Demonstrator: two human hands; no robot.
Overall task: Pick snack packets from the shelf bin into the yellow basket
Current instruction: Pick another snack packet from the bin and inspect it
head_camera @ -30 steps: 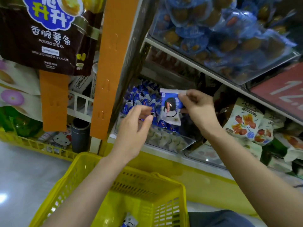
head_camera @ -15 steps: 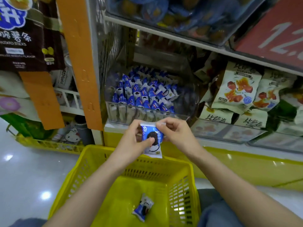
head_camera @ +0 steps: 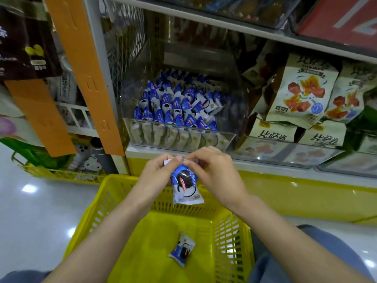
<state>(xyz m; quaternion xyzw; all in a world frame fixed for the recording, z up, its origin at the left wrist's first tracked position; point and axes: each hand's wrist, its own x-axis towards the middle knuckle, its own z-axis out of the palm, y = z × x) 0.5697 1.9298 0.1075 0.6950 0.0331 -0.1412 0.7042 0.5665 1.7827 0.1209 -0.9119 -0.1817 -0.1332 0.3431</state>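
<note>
Both hands, left hand (head_camera: pixel 152 176) and right hand (head_camera: pixel 217 176), pinch a snack packet (head_camera: pixel 186 187) by its top edge. It hangs above the yellow basket (head_camera: pixel 114 193). Another packet (head_camera: pixel 182 249) lies inside.

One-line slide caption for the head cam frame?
Head view: left hand and right hand pinch a snack packet over the yellow basket, a second packet already inside, shelf bin behind.

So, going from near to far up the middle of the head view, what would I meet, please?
The loose packet on the yellow basket floor → held packet, pinched by left hand and right hand → clear shelf bin of blue packets.
</note>
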